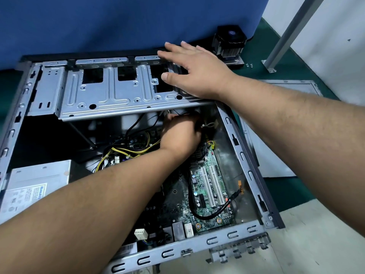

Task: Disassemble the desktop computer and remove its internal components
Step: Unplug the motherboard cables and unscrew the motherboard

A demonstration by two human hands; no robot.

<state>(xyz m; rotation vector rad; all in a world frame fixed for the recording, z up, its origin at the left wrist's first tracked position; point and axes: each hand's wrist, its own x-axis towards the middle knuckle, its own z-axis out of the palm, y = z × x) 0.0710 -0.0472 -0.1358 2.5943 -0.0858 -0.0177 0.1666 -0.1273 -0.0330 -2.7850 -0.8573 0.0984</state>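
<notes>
Computer case (254, 167) lies on its side on the surface (296, 186), open side up, long axis running from near edge to far edge, tilted a bit counterclockwise in view; drive end points away toward the blue partition (118, 22). Drive cage (110, 91) spans the far end of the case, long axis left-right. Power supply (37, 184) sits in the case's near-left corner, label up. Motherboard (209, 192) lies flat on the case floor at right, its white slots running along the case's length. Loose side panel (292, 89) lies flat on the surface just right of the case. CPU cooler (230, 44) stands beyond the case's far-right corner, against the partition, a few small screws (249, 65) beside it. Yellow and black cables (126, 151) bundle in the case middle, left of the motherboard.

Right hand (197, 72) spread flat, palm down, pressing on the right end of the drive cage. Left hand (179, 133) reaches inside the case under the drive cage, fingers curled round black cables there; exact grip partly hidden.
</notes>
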